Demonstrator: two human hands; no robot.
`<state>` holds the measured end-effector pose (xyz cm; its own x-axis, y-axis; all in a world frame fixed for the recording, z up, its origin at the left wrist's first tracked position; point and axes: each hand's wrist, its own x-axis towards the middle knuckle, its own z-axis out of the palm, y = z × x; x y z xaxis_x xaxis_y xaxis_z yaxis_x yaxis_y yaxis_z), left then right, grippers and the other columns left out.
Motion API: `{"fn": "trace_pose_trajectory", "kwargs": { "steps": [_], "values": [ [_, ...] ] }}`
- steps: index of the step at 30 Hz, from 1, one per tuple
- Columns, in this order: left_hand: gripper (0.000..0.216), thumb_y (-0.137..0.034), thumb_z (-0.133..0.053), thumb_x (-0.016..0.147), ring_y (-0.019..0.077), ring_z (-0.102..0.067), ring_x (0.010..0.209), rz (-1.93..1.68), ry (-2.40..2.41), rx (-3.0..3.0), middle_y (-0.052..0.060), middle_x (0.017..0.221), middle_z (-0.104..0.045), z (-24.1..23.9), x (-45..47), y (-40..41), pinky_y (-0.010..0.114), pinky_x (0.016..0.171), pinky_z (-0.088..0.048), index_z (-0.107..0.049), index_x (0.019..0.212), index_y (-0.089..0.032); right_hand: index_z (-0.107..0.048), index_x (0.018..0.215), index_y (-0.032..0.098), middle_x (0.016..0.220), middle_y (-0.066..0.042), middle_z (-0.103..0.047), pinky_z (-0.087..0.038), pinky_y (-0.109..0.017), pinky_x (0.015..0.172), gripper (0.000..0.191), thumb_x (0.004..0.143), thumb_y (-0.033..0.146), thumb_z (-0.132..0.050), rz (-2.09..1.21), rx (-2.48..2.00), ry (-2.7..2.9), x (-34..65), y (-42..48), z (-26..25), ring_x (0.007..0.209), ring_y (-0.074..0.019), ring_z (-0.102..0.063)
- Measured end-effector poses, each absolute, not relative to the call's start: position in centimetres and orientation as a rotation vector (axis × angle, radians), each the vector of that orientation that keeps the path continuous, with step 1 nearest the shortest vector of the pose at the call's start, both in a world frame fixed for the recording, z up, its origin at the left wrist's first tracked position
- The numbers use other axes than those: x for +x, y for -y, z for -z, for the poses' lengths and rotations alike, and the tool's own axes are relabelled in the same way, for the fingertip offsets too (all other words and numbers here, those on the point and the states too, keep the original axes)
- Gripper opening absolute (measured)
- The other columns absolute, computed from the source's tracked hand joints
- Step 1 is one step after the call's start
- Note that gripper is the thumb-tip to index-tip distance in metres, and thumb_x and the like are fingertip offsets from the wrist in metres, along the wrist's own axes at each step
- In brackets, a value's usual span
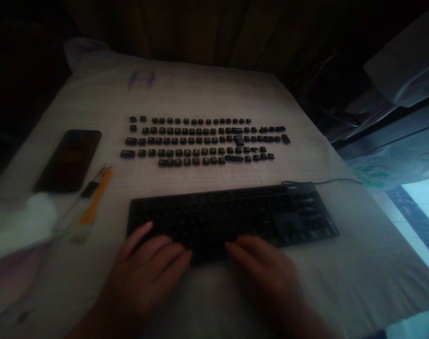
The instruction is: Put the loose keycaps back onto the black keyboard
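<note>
Rests left hand (147, 270) palm down with fingers spread on keyboard (214, 219), set nearer than 5 rows of keycaps (191, 140). Bends right hand (266, 268) at near edge with fingertips bunched; cannot tell if gripping.

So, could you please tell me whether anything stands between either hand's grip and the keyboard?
Nothing visible does: the left-hand grip and right-hand grip are both at the near edge of the keyboard. The loose keycaps lie beyond its far edge, and the orange tool lies to its left.
</note>
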<state>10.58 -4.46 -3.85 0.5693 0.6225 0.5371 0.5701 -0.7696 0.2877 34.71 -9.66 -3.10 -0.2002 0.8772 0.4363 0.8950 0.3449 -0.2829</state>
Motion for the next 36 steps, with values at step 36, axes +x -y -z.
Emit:
{"fn": "trace_pose_trajectory", "kwargs": {
  "steps": [36],
  "values": [
    [0.036, -0.024, -0.042, 0.105, 0.0167, -0.064, 0.082, -0.891, -1.070, 2.590, -0.005, 0.079, -0.073, 3.0, 11.1, 3.9, 0.043, 0.110, -0.033, -0.074, 0.089, -0.025, -0.071, 0.109, 0.018, 0.087, -0.009, -0.069, -0.052, -0.028, 0.061, 0.033, 0.103, 0.026, -0.039, 0.213, -1.600, 2.163, 34.8, 11.8, 5.2, 0.071, -0.0172, -0.063]
  ]
}}
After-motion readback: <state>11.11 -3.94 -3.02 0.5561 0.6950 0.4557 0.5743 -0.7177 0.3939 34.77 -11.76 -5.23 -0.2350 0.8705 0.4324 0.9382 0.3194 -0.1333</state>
